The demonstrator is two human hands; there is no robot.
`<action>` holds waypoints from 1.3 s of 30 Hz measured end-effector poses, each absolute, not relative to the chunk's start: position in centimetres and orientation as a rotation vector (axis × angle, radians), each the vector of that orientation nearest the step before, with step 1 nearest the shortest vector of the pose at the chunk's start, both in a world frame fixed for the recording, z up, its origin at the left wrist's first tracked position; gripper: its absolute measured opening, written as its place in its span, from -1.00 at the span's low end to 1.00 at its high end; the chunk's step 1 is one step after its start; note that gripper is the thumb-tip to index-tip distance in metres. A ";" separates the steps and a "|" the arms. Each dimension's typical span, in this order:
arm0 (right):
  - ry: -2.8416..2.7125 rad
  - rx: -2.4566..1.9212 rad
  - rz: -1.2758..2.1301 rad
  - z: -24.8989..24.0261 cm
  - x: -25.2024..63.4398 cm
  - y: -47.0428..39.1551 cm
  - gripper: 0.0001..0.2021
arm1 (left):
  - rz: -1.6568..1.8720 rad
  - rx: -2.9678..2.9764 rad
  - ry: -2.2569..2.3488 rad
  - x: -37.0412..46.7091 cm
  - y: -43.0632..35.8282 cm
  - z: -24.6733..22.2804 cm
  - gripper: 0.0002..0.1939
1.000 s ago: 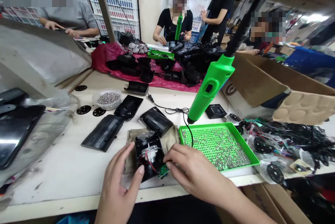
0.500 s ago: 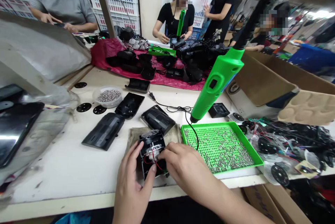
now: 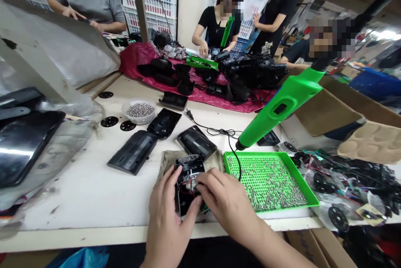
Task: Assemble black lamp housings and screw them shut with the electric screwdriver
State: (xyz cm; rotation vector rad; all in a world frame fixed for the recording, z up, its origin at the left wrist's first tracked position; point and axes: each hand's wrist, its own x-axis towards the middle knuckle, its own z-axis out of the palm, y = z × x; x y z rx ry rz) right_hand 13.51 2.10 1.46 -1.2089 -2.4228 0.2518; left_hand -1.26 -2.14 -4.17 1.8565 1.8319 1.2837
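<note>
A black plastic housing [image 3: 184,202] with a clear round part and thin red wires inside rests on a grey-brown cloth [image 3: 167,157] near the table's front edge. My left hand [image 3: 171,213] wraps its left side, fingers along the back and thumb at the near side. My right hand [image 3: 224,199] pinches inside the housing by the red wires; its fingertips cover what they hold. Just behind lies a black shell [image 3: 196,142]. A green electric screwdriver [image 3: 277,111] hangs at a slant to the right, held by nobody.
A green tray [image 3: 313,199] of screws sits right of my hands. Left are black shells [image 3: 133,151], discs [image 3: 109,122] and a bowl [image 3: 153,120] of small metal parts. Wired parts [image 3: 332,184] and a carton [image 3: 328,109] stand right. A co-worker [image 3: 216,30] sits opposite.
The camera view has shifted, so most things appear farther right. The hanging screwdriver leans more. My hands stay on the housing, the right fingers moving slightly at the wires.
</note>
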 end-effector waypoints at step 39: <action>-2.342 -1.118 0.618 2.7 15.2 4.8 -0.94 | 1.094 2.080 1.908 -1.0 -2.0 -4.5 -0.41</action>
